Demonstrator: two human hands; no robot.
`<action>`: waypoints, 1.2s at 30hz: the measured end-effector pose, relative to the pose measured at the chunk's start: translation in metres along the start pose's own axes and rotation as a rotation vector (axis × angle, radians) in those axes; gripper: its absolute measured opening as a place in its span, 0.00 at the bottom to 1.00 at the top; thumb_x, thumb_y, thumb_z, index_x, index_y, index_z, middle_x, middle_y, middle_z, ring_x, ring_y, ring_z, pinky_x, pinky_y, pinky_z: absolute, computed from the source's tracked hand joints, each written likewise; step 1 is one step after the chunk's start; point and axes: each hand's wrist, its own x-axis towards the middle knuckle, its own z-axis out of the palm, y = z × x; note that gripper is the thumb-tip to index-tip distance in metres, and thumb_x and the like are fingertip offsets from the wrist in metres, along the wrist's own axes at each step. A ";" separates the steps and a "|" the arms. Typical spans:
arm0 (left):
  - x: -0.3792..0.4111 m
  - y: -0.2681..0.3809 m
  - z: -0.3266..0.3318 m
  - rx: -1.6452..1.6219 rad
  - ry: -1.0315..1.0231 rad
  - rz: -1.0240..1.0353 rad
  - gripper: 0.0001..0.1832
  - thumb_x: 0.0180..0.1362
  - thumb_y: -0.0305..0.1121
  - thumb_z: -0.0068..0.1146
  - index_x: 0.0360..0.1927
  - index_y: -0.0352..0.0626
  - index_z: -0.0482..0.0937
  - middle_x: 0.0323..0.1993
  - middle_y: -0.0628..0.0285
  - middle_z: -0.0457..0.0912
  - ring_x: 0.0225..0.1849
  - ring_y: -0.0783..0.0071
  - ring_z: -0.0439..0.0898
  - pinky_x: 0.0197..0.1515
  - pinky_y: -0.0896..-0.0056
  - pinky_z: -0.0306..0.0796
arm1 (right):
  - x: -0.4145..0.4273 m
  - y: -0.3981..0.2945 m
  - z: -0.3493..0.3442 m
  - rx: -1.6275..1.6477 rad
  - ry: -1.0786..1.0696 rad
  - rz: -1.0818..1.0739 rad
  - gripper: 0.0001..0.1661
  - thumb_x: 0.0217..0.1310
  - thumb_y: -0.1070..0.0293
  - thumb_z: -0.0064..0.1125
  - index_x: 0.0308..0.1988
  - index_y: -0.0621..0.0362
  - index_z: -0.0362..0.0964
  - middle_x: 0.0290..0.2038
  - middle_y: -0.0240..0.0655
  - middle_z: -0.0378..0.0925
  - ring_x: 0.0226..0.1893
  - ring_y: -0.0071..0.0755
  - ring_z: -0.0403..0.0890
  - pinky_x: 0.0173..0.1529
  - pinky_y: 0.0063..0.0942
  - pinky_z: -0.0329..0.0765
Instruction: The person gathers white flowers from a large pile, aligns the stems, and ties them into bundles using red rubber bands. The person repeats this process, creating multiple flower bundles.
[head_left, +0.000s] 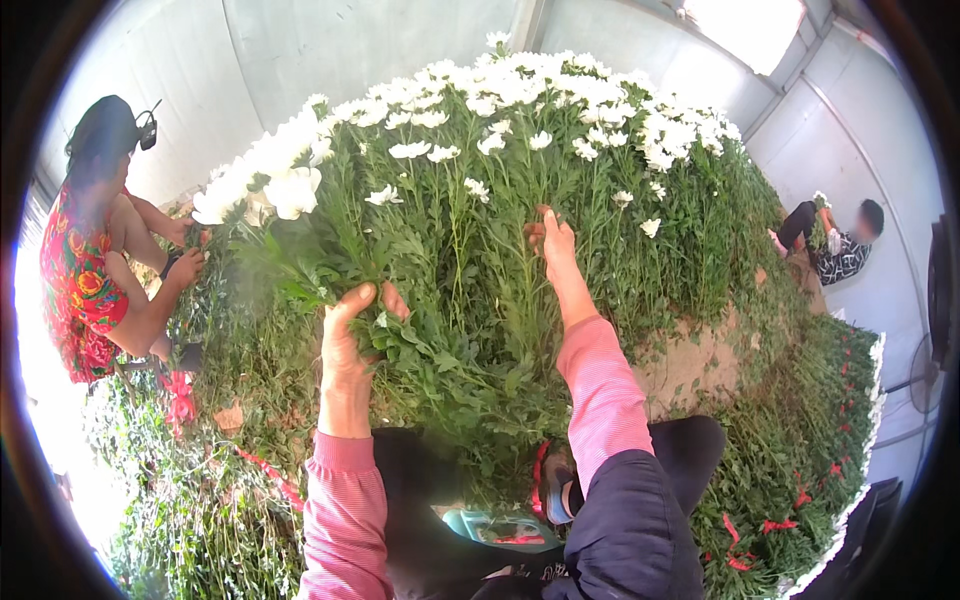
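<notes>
My left hand (356, 330) is closed around a bunch of leafy stems, whose large white chrysanthemum blooms (259, 191) point up and left. Beyond it spreads a big heap of cut white chrysanthemums (517, 86), blooms at the far side and green stems towards me. My right hand (555, 232) reaches into this heap with its fingers around or against an upright stem; whether it grips the stem cannot be told. Loose leafy stems (457, 367) hang between my forearms, down towards my lap.
A person in a red floral top (86, 277) handles stems at the left. Another person (844, 244) sits far right. Bundles tied with red ribbon (780, 525) lie at the lower right. A teal container (495, 529) holding red ties is between my legs, beside a shoe (556, 495).
</notes>
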 end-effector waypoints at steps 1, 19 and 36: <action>0.002 -0.002 0.001 0.002 0.001 -0.008 0.18 0.56 0.42 0.64 0.44 0.45 0.75 0.26 0.61 0.73 0.29 0.67 0.72 0.34 0.66 0.65 | 0.003 0.001 0.000 -0.028 0.013 -0.034 0.29 0.75 0.46 0.49 0.62 0.54 0.72 0.38 0.31 0.84 0.30 0.22 0.78 0.34 0.28 0.73; 0.025 -0.022 0.027 0.060 0.013 -0.058 0.16 0.55 0.41 0.64 0.42 0.44 0.76 0.26 0.60 0.76 0.30 0.66 0.74 0.35 0.65 0.69 | 0.036 0.020 -0.002 -0.589 0.263 -0.219 0.34 0.68 0.47 0.57 0.62 0.61 0.71 0.56 0.44 0.80 0.47 0.46 0.83 0.52 0.43 0.77; 0.038 -0.041 0.023 0.001 -0.034 -0.084 0.13 0.57 0.35 0.62 0.40 0.37 0.78 0.25 0.57 0.79 0.29 0.65 0.79 0.35 0.64 0.75 | 0.031 0.025 -0.013 -0.631 0.517 -0.341 0.24 0.71 0.63 0.55 0.60 0.66 0.68 0.50 0.46 0.79 0.51 0.48 0.78 0.56 0.43 0.74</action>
